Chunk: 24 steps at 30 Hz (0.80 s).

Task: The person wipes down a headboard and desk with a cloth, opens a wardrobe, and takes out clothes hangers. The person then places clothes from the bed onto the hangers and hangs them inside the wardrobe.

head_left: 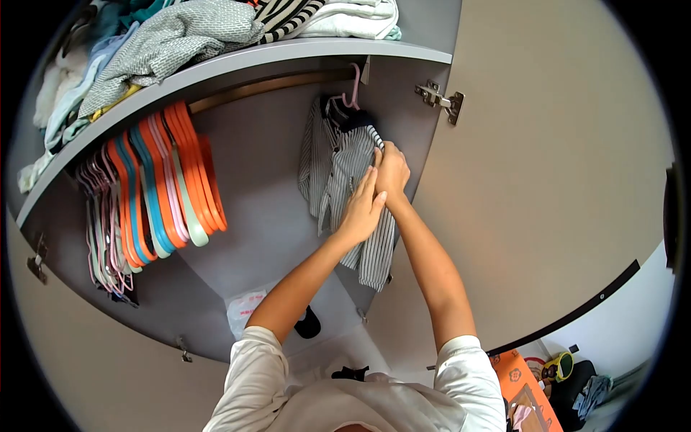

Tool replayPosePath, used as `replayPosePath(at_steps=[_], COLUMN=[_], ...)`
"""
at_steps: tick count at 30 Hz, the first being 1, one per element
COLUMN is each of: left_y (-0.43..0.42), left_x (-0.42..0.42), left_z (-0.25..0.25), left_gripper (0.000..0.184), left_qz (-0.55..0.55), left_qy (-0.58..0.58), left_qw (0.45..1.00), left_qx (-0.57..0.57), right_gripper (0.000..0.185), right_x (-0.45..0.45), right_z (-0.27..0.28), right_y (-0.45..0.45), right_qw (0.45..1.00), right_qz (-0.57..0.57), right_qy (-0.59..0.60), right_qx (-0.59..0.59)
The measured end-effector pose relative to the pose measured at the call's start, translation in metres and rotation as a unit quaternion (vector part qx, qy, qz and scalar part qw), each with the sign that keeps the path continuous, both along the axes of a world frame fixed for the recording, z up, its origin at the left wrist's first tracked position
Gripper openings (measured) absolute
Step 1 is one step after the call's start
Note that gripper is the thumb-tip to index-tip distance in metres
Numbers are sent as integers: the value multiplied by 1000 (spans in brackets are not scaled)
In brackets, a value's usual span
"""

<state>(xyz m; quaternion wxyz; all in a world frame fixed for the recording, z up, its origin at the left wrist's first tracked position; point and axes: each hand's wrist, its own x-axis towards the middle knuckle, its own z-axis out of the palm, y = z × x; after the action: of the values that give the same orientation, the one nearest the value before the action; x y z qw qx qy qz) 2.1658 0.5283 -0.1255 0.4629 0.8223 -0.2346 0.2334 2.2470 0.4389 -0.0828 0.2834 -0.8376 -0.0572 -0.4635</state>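
Note:
A striped garment with a dark collar (pixel 342 162) hangs on a pink hanger (pixel 354 86) at the right end of the wooden rod (pixel 277 84). My left hand (pixel 364 207) lies against the front of the garment, its fingers stretched out and pointing up. Just above and to the right, my right hand (pixel 392 170) is at the garment's right edge near the shoulder, fingers curled over the cloth. The two hands touch or overlap near my right wrist.
Orange, blue, pink and green hangers (pixel 155 183) crowd the rod's left part. Folded clothes (pixel 180 43) fill the shelf (pixel 288 50) above. An open door (pixel 547 165) stands at the right. Below lie a white plastic bag (pixel 241 311) and a black item (pixel 308 324).

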Motion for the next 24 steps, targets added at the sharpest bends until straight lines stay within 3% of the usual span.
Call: replayPosePath(at_steps=[10,13,15,18,24], left_y=[0,2,4,0,-23], left_x=[-52,-75,-89,-120,-194], left_z=[-22,-34,-45,-60,-99], left_gripper=[59,57,53,45,40], left_qz=[-55,-66,-62,-75,-152], left_qy=[31,32,18,69,100], left_qw=[997,996,997,986,967], left_qx=[-54,-52,-51,-131,-180], right_gripper=[38,35,33,30,25], right_x=[-53,-81,-105,-145,-241], right_z=[-34,-44,-53,-68,-112], right_y=[-10,-10,-12,-14,-35], right_qw=[998,998,998,998,995], right_qz=[-28,-54,-53,-55,-94], right_qy=[51,-6,41,35,30], right_qx=[-28,-37,-15,-11,6])
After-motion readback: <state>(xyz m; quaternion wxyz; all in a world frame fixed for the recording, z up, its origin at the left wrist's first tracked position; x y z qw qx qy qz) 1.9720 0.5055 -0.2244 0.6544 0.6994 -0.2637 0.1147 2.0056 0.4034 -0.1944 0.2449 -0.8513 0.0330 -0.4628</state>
